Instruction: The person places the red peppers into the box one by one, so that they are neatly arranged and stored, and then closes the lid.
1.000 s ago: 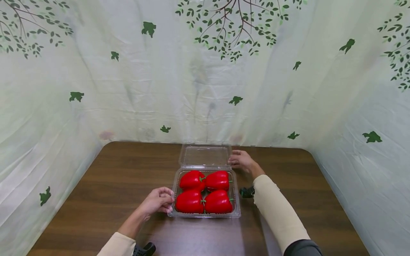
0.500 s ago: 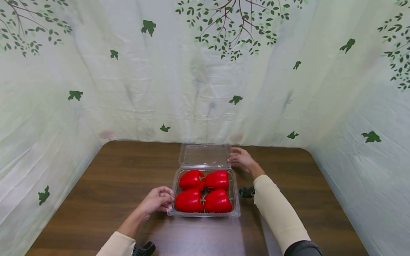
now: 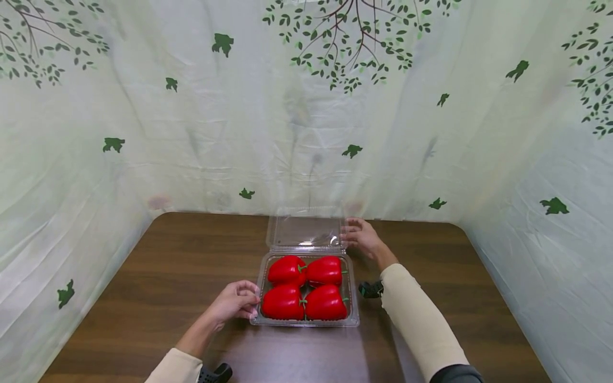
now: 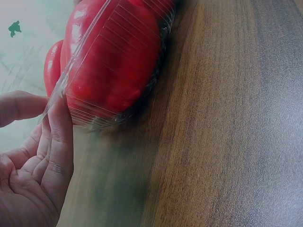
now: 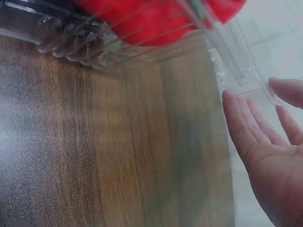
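Note:
A clear plastic clamshell container [image 3: 353, 322] sits on the table with several red bell peppers [image 3: 282, 301] lying inside, green stems showing. Its hinged lid [image 3: 306, 233] stands swung back at the far side. At the container's near left corner, my left hand [image 3: 235, 301] pinches the rim between thumb and fingers, which the left wrist view shows closely. My right hand [image 3: 362, 238] is at the lid's right edge. In the right wrist view, the lid's corner lies between the thumb and the nearly straight fingers [image 5: 244, 120].
The brown wooden table [image 3: 191, 250] ends at a pale hanging cloth [image 3: 210, 149] printed with leaves and branches, which encloses the back and sides. Dark wrist devices [image 3: 370, 289] sit at both wrists.
The lid's far edge has risen a little, and my right hand has moved slightly up and away with it. My left hand stays on the rim; the bell peppers have not moved.

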